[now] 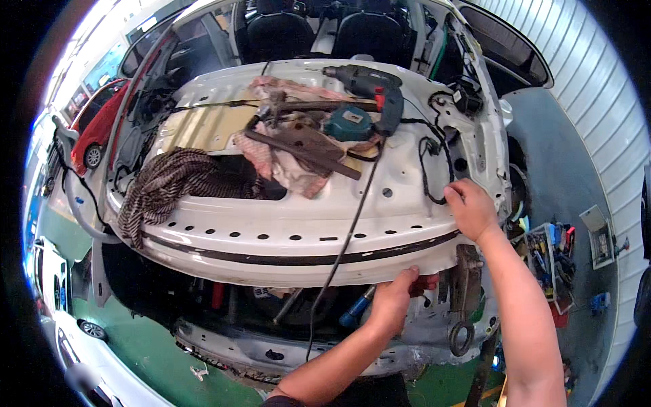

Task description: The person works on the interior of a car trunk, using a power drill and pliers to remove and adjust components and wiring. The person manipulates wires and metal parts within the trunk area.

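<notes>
My left hand (397, 302) is closed on the lower lip of the white car body panel (380, 210), its thumb on the edge and fingers curled beneath. My right hand (475, 214) has curled fingers at the panel's right side, beside a black wire (437, 200); what they hold, if anything, is hidden. A black cable (349, 237) runs down over the panel past my left hand. Just right of that hand hangs a grimy metal clamp-like tool (466, 278) with a ring.
On the panel lie a drill (359, 81), teal box-like item (347, 123), dark bars (305, 152), rags (169, 183). Below is an open cavity with a blue-handled tool (356, 308). At right stands a tool tray (549, 264); at left, a red car (98, 132) and white car (81, 353).
</notes>
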The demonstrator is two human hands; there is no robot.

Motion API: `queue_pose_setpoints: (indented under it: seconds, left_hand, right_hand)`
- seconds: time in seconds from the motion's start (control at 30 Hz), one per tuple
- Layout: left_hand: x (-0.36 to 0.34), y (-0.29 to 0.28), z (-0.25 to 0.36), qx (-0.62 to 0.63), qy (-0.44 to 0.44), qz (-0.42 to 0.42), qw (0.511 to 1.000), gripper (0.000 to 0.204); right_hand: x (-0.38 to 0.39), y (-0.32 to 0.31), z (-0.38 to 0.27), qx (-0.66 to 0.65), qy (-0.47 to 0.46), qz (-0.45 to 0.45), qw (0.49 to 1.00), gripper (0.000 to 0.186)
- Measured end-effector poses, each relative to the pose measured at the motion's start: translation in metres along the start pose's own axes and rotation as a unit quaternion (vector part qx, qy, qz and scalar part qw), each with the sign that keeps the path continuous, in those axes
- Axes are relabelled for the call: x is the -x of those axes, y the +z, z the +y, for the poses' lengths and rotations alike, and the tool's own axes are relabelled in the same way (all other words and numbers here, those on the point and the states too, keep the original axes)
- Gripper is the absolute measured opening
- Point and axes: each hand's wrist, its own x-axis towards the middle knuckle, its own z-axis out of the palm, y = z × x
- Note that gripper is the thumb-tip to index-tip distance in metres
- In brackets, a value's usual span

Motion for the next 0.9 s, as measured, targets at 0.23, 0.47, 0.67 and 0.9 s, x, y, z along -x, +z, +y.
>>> queue_pose_setpoints:
  seconds: [0.23, 0.47, 0.67, 0.9]
  left_hand:
    - [-0.008, -0.004, -0.016, -0.046, 0.047, 0.000, 0.998, 0.031]
    - [-0.009, -0.006, -0.012, -0.052, 0.113, -0.035, 0.992, 0.033]
    - [-0.011, -0.016, -0.018, -0.128, 0.065, -0.006, 0.990, 0.030]
    - [-0.010, -0.006, -0.013, -0.064, 0.088, -0.002, 0.994, 0.019]
  right_hand:
    - [0.004, -0.007, -0.003, -0.020, 0.013, 0.001, 1.000, 0.035]
    - [0.003, -0.002, 0.001, -0.022, -0.009, 0.011, 1.000, 0.032]
    - [0.001, -0.001, 0.002, -0.003, -0.017, -0.001, 1.000, 0.034]
    - [0.000, 0.005, 0.020, 0.029, -0.044, 0.034, 0.998, 0.037]
